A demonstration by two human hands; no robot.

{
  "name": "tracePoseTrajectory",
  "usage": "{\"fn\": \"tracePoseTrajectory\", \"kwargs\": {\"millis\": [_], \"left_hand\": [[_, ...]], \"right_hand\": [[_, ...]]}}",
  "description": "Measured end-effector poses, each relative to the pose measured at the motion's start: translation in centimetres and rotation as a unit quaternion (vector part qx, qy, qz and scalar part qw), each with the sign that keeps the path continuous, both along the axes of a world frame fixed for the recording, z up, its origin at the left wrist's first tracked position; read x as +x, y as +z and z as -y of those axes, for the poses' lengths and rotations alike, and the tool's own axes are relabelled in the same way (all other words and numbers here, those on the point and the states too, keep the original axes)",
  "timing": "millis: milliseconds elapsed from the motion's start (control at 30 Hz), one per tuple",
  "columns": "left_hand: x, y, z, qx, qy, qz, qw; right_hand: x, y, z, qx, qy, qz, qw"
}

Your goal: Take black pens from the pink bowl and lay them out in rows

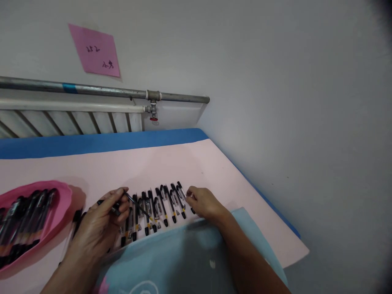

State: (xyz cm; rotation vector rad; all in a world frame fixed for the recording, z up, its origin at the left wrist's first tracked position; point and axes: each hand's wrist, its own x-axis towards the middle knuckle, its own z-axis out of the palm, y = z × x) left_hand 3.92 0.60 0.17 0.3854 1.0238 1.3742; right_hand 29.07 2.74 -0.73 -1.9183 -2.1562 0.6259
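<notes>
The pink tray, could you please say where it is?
In the head view, the pink tray is at the left edge, left of the left hand.

A: Walls?
B: Pale grey. Far wall (171, 45) beyond the left hand (104, 216); side wall (290, 122) right of the right hand (203, 202). Light dim.
A: Fixtures?
B: Beyond left hand: white radiator (58, 122), metal pipe (107, 90) above, pink paper (96, 52) higher. Red-handled valve (153, 109) at radiator's end.
A: Furniture?
B: Pink-topped counter (171, 163) beneath both hands, blue border (92, 143) along far edge.
</notes>
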Motion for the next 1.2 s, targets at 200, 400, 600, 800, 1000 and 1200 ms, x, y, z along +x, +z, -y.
{"fn": "tracePoseTrajectory", "kwargs": {"millis": [200,400,600,800,1000,1200], "left_hand": [[2.0,-0.1,1.0,-0.021,-0.054,-0.063,0.996],[3.5,-0.6,1.5,-0.018,-0.079,-0.065,0.995],[3.5,-0.1,1.7,-0.04,-0.087,-0.051,0.994],[3.2,0.0,1.5,-0.064,-0.098,-0.051,0.992],[3.1,-0.2,1.4,-0.062,-0.115,-0.055,0.99],[3.2,-0.1,1.5,-0.07,-0.118,-0.057,0.989]], "right_hand": [[-1.7,1.5,1.1,-0.029,0.033,-0.213,0.976],[-4.6,1.8,3.0,-0.141,0.099,-0.317,0.933],[-1.4,0.5,0.5,-0.004,-0.038,-0.195,0.98],[0.9,-0.7,-1.2,0.017,-0.068,-0.041,0.997],[0.6,-1.4,-1.0,0.008,-0.044,-0.024,0.999],[0.6,-1.3,-0.9,0.006,-0.024,-0.012,1.0]]}}
